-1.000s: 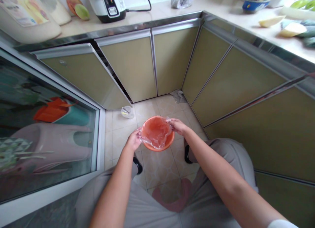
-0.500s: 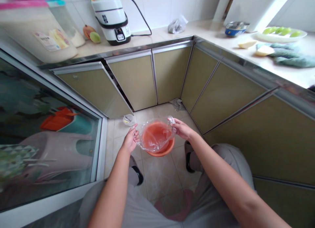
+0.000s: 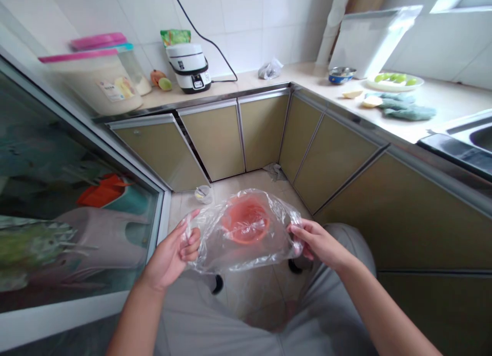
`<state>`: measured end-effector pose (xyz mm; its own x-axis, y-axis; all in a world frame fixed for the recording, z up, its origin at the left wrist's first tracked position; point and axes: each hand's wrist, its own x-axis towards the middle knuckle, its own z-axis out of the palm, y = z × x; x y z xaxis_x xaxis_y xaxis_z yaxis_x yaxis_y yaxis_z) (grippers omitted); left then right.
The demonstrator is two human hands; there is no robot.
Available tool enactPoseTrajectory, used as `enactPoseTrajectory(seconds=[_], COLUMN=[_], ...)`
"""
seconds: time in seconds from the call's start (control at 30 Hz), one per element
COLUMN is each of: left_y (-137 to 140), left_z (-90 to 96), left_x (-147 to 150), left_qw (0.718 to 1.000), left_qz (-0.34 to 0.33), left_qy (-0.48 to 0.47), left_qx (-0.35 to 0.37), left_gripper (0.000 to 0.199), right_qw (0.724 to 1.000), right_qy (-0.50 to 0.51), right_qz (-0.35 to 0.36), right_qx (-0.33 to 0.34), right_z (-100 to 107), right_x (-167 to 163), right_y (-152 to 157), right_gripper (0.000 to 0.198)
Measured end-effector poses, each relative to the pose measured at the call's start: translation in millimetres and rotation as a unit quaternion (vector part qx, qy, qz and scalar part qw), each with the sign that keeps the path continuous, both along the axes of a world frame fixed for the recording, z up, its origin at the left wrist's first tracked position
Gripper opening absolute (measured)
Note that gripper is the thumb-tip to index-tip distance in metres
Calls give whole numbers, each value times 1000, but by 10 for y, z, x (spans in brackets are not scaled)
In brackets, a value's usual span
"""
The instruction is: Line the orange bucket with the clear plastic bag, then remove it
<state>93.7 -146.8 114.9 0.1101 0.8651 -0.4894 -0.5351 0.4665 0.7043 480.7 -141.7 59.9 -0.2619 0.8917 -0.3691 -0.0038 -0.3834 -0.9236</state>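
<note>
Between the hands (image 3: 169,261) (image 3: 323,243), clamped on its two ends, clear plastic (image 3: 213,245) spreads above an orange basin (image 3: 246,220).

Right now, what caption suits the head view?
Left hand and right hand hold a clear plastic bag spread, an orange bowl showing through.

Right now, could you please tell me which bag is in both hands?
The large clear bag, stretched between the left hand and right hand; the small grey bag and green packet are back by the wall.
</note>
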Motion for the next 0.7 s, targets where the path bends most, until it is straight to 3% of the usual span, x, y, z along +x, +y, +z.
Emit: enactPoseTrajectory(seconds=[0.2,0.3,0.37,0.5,0.7], left_y=[-401,-399,-334,-129,157], left_z=[476,596,591,303,-683], left_x=[-79,-92,-74,-15,23], left_qw=[1000,1000,999,1000,999], left_qz=[7,15,23,17,-9], left_qy=[-7,-11,-8,0,11], left_qx=[-5,15,25,16,-32], left_gripper=[54,56,53,42,30], right_qw=[995,994,996,999,988], right_qy=[72,98,83,0,-91], right_qz=[31,26,22,47,119], right_qx=[-54,-46,-28,-5,-35], right_z=[565,738,748,535,-133], right_x=[223,267,265,205,56], right_y=[-446,-433,-357,-157,74], right_gripper=[55,52,52,56,46])
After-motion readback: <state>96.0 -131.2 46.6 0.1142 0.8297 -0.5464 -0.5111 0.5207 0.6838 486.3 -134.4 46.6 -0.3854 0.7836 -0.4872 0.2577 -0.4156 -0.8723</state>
